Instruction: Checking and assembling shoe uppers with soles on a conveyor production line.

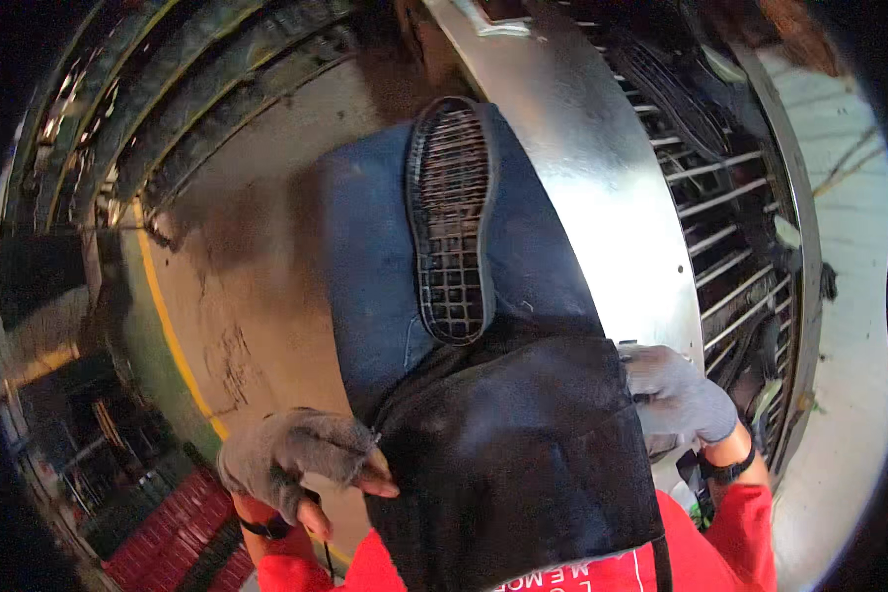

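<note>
A dark shoe sole point(454, 217) with a gridded, ribbed face rests lengthwise on my blue-trousered lap, its lower end by the black apron point(523, 444). No hand touches the sole. My left hand point(306, 459), in a grey glove with bare fingertips, is at the apron's left edge; thumb and index finger are apart with nothing visible between them. On the other side, my right hand point(676, 390), also grey-gloved, is beside the apron's right edge and over the metal edge. Its fingers are blurred and partly hidden, so whether it grips anything is unclear.
A shiny metal ledge point(602, 178) curves along my right, beside a rack of metal bars point(730, 257) with dark soles on it. Tiered racks point(187, 89) stand at the far left. A yellow line point(168, 326) crosses the floor near red slatted items point(178, 533).
</note>
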Action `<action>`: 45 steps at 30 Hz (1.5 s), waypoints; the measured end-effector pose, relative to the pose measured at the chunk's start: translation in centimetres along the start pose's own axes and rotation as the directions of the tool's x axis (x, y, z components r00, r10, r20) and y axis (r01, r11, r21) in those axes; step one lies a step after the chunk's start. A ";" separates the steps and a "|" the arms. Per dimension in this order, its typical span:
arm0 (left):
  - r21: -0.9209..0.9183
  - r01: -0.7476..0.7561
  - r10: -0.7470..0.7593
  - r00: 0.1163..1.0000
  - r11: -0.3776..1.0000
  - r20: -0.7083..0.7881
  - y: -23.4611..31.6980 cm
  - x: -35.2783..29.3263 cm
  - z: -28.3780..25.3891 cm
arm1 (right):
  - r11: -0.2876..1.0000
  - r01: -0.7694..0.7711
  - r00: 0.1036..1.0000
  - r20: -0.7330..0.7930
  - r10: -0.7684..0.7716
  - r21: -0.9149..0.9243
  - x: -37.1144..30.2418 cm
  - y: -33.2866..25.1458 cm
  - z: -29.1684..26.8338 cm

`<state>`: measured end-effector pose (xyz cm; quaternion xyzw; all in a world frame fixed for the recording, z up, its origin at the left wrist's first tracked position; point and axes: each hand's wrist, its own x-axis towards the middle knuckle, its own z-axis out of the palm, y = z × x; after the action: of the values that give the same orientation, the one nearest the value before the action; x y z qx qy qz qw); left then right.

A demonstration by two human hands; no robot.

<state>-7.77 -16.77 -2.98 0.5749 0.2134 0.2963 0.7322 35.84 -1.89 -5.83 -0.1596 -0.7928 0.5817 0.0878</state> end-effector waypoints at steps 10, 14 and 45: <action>0.260 0.107 -0.060 0.981 0.960 -0.185 -7.2 8.5 -0.6 | 0.980 -0.182 0.964 -0.179 0.195 0.081 4.2 -0.4 -1.2; 0.355 0.157 -0.139 0.987 0.921 -0.075 -7.8 9.2 -0.7 | 0.944 -0.218 0.974 0.121 0.193 0.247 1.8 1.7 0.2; 0.448 0.636 0.229 0.398 0.629 -0.888 -9.0 17.8 -4.8 | 0.575 0.392 -0.321 -0.479 0.817 0.718 -27.3 26.1 -22.0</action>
<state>3.86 -2.70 -12.38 0.5312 0.7450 0.3326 0.2283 72.40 15.24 -22.63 -0.6800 -0.0090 0.4588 0.5719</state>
